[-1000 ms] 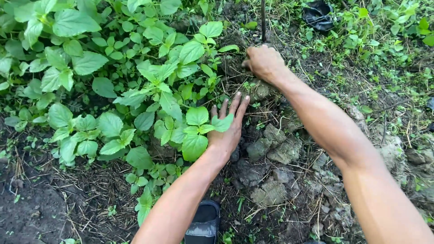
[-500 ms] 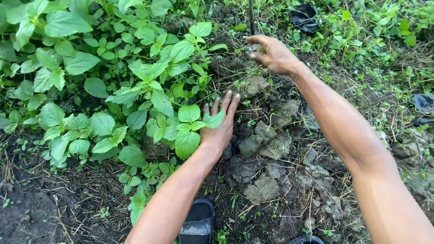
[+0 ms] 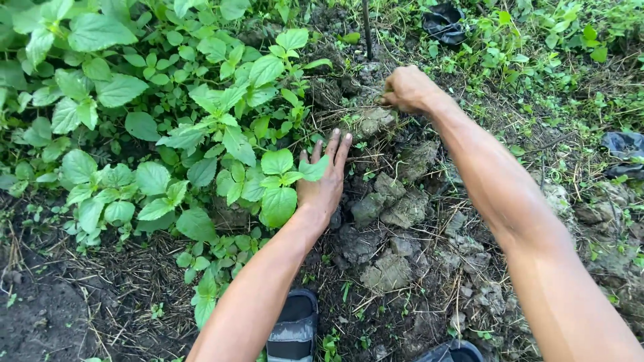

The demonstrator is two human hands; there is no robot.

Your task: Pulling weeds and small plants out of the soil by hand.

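Observation:
My left hand [image 3: 323, 182] rests flat on the ground with its fingers spread, partly under the leaves of a broad-leaved green plant [image 3: 228, 134]. My right hand [image 3: 407, 89] reaches farther out, fingers curled down onto the dry grass and soil beside a grey clod [image 3: 373, 121]. Whether it grips anything is hidden under the fingers. A thin dark stem [image 3: 366, 27] stands upright just beyond that hand. Several grey clods of earth [image 3: 392, 208] lie between my two arms.
Dense green plants [image 3: 100, 87] fill the left half. Dark bare soil [image 3: 40, 315] lies at the lower left. A dark sandal [image 3: 294, 332] is at the bottom, another [image 3: 451, 352] beside it. Black plastic scraps lie at the top [image 3: 443, 20] and right edge [image 3: 624, 151].
My right hand was lifted with open fingers near the thin stem half a second ago; it has dropped back onto the soil with fingers curled. The left hand has stayed put.

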